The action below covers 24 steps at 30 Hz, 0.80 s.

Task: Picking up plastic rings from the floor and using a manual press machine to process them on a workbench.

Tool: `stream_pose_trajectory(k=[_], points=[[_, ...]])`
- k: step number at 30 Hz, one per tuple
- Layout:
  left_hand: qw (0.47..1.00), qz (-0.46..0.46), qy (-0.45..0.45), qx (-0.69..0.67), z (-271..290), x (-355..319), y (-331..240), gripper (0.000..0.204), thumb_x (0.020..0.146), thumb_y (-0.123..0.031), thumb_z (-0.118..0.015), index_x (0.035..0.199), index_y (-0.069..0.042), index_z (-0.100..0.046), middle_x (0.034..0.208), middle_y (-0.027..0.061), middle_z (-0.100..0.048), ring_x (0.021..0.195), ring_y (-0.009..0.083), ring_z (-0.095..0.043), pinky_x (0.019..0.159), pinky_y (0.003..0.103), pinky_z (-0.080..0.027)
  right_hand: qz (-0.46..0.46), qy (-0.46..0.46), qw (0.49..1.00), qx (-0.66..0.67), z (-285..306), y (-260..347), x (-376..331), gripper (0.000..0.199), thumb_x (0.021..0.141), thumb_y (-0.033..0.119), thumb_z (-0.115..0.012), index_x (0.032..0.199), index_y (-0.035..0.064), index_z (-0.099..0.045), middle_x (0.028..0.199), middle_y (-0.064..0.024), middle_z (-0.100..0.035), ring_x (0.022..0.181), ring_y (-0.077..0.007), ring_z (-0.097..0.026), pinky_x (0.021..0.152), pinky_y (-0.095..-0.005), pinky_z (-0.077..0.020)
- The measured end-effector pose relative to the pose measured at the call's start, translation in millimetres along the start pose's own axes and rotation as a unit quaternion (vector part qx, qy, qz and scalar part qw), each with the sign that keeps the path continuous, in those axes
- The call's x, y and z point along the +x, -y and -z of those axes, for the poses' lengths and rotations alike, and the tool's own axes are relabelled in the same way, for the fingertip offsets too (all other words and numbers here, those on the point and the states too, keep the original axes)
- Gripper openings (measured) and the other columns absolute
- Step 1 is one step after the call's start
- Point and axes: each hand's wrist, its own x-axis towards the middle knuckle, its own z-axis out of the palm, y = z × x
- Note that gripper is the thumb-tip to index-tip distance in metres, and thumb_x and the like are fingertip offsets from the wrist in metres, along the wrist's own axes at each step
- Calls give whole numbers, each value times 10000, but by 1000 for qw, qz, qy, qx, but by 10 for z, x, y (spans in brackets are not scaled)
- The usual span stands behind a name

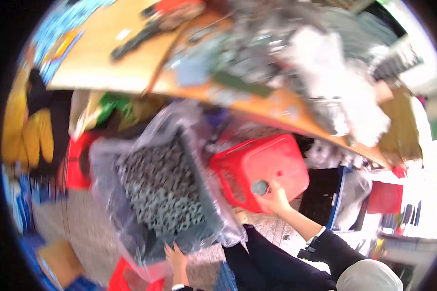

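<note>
While a cluttered counter (92, 63) spans the top, a clear plastic liner (104, 169) below it holds heaped grey ring-like parts (165, 194), beside a red plastic stool (262, 165). At the liner's near edge is the left hand (177, 258), its fingers' grip unclear. The right hand (276, 198) has fingers clamped on a round grey piece (260, 187), over the stool.

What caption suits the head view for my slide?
Left hand at a plastic-lined container of grey parts; right hand holding a round grey piece by a red stool.
</note>
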Motion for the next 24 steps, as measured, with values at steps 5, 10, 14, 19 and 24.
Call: stream_pose_trajectory(k=[5,10,14,19,24], points=[[975,-198,-21,-103,-227,-37,-927,615,566,-335,-736,1099,-112,-526,1250,235,-373,1167,403,-322,949,485,-294,-24,-380,924,-39,1821,-574,317,457,678,93,-687,1083,-3,-500,1012,-144,-531,886,-276,-523,765,-350,-436],[930,-328,53,-157,-207,-251,-1463,407,634,-303,-697,950,-70,-588,1012,173,-552,983,343,-489,853,427,-386,-18,-450,892,-26,2558,-661,807,445,701,177,-692,1067,0,-514,1009,-144,-552,933,-283,-524,792,-352,-428],[945,-296,89,-112,-145,-391,-1466,369,676,-297,-676,919,-29,-602,911,179,-602,899,348,-546,792,414,-430,35,-422,902,-84,2653,-604,1472,536,690,258,-691,1124,11,-498,1035,-173,-555,968,-303,-516,857,-382,-395],[963,-220,124,-92,-76,-501,-1475,386,694,-286,-678,946,-4,-602,923,183,-620,869,314,-593,785,372,-455,-53,-494,863,-88,2915,-659,1941,641,698,248,-671,1203,-23,-386,1180,-234,-450,1064,-373,-433,903,-421,-359],[966,-156,203,-20,114,-623,-1637,403,723,-273,-656,995,16,-586,952,169,-625,892,271,-603,796,345,-455,106,-376,921,-13,2527,-789,558,534,703,202,-656,1162,35,-439,1188,-191,-442,1093,-352,-424,910,-445,-355]])
